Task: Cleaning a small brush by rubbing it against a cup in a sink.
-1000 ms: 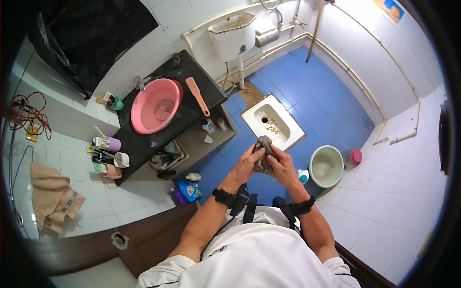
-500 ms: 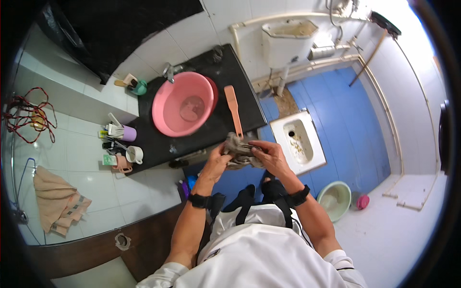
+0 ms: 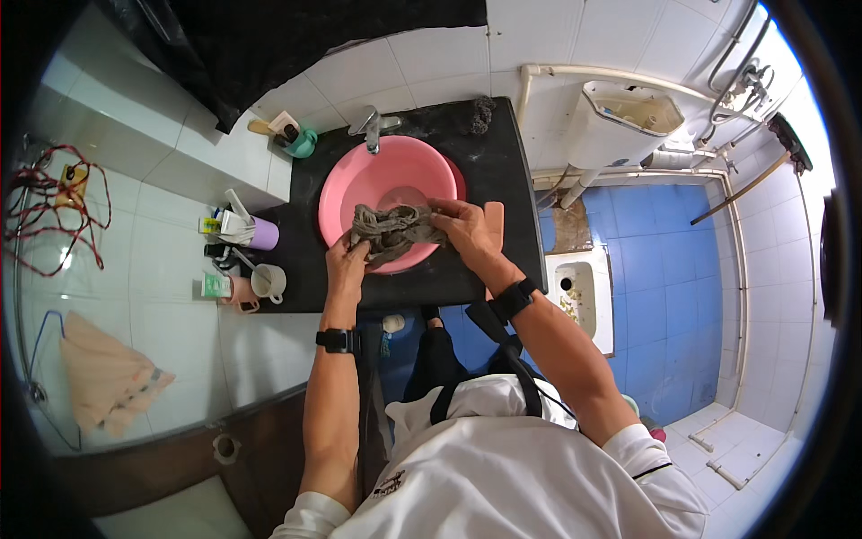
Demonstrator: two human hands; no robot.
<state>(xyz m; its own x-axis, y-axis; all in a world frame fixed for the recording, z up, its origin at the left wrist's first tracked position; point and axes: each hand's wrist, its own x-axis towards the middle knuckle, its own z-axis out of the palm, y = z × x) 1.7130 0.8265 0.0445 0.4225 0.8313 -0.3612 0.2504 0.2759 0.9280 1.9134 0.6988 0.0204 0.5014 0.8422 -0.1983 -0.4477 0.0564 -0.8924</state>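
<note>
Holding grey cloth over a pink basin, fingers pinch both ends.

Your cloth was grey-brown, basin pink, counter black, floor tiles blue, shirt white, wristbands black, cup lilac.

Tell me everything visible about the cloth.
The cloth is grey-brown, soft-looking fabric, crumpled into loose, uneven folds. It spans sideways between the left hand, gripping one end, and the right hand, gripping the other, over the near part of the pink basin. Whether it touches the basin is unclear.
</note>
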